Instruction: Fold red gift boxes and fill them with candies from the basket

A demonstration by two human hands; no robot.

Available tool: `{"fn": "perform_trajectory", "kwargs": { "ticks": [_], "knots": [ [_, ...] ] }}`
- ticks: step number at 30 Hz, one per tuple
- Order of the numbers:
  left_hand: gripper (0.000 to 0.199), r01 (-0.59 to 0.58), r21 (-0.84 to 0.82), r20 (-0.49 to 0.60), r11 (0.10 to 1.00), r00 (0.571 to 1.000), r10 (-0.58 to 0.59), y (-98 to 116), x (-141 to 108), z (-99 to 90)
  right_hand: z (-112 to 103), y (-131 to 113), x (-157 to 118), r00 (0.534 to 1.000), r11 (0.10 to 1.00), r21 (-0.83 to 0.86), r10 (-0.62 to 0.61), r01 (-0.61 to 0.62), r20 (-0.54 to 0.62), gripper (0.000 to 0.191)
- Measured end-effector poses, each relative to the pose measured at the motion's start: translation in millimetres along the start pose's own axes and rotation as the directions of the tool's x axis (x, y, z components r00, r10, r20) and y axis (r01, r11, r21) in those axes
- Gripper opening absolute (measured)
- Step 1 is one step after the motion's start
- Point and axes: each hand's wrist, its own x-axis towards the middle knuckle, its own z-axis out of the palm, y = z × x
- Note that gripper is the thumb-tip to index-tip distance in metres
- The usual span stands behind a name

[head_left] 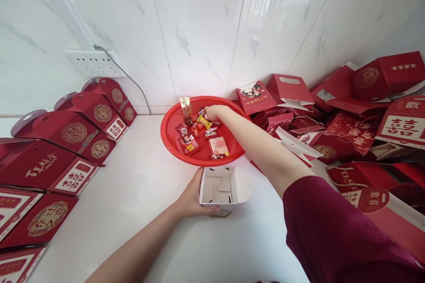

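Note:
My left hand (195,196) grips a small open paper box (217,185) by its left side, in front of the basket. White inside, the box faces up and holds nothing; a white flap lies out to its right. My right hand (214,114) reaches into a red plastic basket (169,148), its fingers down among the wrapped candies. Beside those fingers is a yellow candy packet (203,121). A red snack packet (190,143), a pink packet (219,146) and a gold packet (186,107) lie in the basket too. The right fingertips are partly hidden.
Folded red gift boxes (75,135) stand in rows along the left. A heap of red boxes and bags (348,130) covers the right side. A tiled wall (199,31) rises behind the white table (133,163), with a socket strip (94,63) and a cable (129,77).

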Motion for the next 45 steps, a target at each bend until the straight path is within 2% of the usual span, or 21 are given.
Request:
{"fn": "perform_trajectory", "kwargs": {
  "ticks": [4, 9, 12, 15, 18, 22, 24, 25, 26, 27, 29, 31, 32, 33, 35, 37, 41, 45],
  "knots": [
    [0.104, 0.008, -0.051, -0.001, 0.999, 1.000, -0.008, -1.1, -1.1, 0.5, 12.9, 12.3, 15.3, 0.999, 0.997, 0.070, 0.042, -0.043, 0.014, 0.036],
    [0.101, 0.016, -0.104, -0.010, 0.994, 1.000, -0.017, 2.5, 0.2, 3.0, 30.2, 12.7, 16.0, 0.995, 0.981, 0.179, -0.083, 0.071, 0.063, 0.034],
    [0.100, 0.012, -0.117, 0.000, 0.993, 1.000, -0.013, 4.5, 0.7, 3.5, 25.1, 11.6, 11.5, 0.986, 0.968, 0.232, -0.122, 0.093, 0.114, 0.031],
    [0.099, 0.030, -0.107, 0.008, 0.994, 1.000, -0.029, 4.6, 0.7, 2.7, 8.3, 9.5, -1.7, 0.982, 0.955, 0.278, -0.142, 0.103, 0.123, 0.025],
    [0.100, 0.026, -0.069, 0.003, 0.997, 1.000, -0.026, 3.7, 0.7, 1.3, -7.8, 6.6, -34.9, 0.985, 0.937, 0.312, -0.171, 0.154, 0.027, 0.017],
    [0.100, 0.000, -0.011, -0.009, 1.000, 1.000, 0.000, 1.6, 0.6, -0.2, -8.8, 4.0, -117.4, 0.950, 0.871, 0.381, -0.264, 0.309, -0.167, 0.027],
    [0.101, -0.013, -0.007, 0.005, 1.000, 1.000, 0.013, -0.2, 0.3, -0.6, -1.2, 2.2, -164.7, 0.867, 0.653, 0.578, -0.437, 0.489, -0.240, 0.024],
    [0.101, -0.016, -0.005, 0.013, 1.000, 1.000, 0.017, -1.2, 0.1, -0.7, 3.9, 0.5, -186.3, 0.831, 0.574, 0.626, -0.503, 0.527, -0.238, 0.023],
    [0.100, -0.017, 0.001, 0.016, 1.000, 1.000, 0.017, -2.0, -0.1, -0.8, 9.5, -2.0, -205.4, 0.792, 0.529, 0.637, -0.568, 0.561, -0.226, 0.021],
    [0.098, -0.017, 0.012, 0.012, 1.000, 1.000, 0.017, -2.5, -0.3, -0.7, 15.8, -5.4, -221.3, 0.775, 0.526, 0.624, -0.593, 0.578, -0.218, 0.019],
    [0.095, -0.012, 0.042, 0.000, 0.999, 1.000, 0.012, -2.2, -0.5, -0.5, 29.6, -14.5, -242.6, 0.811, 0.638, 0.522, -0.543, 0.567, -0.217, 0.018],
    [0.094, -0.007, 0.058, -0.003, 0.998, 1.000, 0.007, -0.2, -0.2, -0.2, 44.4, -24.4, -250.9, 0.861, 0.785, 0.353, -0.468, 0.509, -0.200, 0.018],
    [0.094, -0.003, 0.063, 0.001, 0.998, 1.000, 0.003, 1.2, 0.0, -0.1, 51.7, -28.7, -251.3, 0.874, 0.827, 0.281, -0.456, 0.487, -0.169, 0.018],
    [0.095, 0.000, 0.066, 0.007, 0.998, 1.000, -0.001, 2.5, 0.3, 0.0, 58.6, -32.1, -250.0, 0.877, 0.845, 0.235, -0.466, 0.480, -0.116, 0.018],
    [0.096, 0.007, 0.069, 0.018, 0.998, 1.000, -0.009, 4.4, 1.0, 0.0, 70.3, -36.3, -245.4, 0.853, 0.831, 0.230, -0.521, 0.507, 0.001, 0.022],
    [0.095, -0.005, 0.086, 0.019, 0.996, 1.000, 0.003, 4.6, 1.6, 0.1, 77.0, -37.9, -241.7, 0.840, 0.821, 0.233, -0.542, 0.521, 0.030, 0.029],
    [0.092, -0.035, 0.096, 0.014, 0.995, 0.999, 0.034, 2.1, 2.4, 1.1, 71.3, -37.4, -247.1, 0.889, 0.875, 0.158, -0.442, 0.457, -0.120, 0.025],
    [0.091, -0.022, 0.066, 0.018, 0.998, 1.000, 0.021, 1.6, 3.2, 2.7, 49.7, -29.7, -258.2, 0.893, 0.858, 0.262, -0.391, 0.441, -0.224, 0.021]
  ]
}}
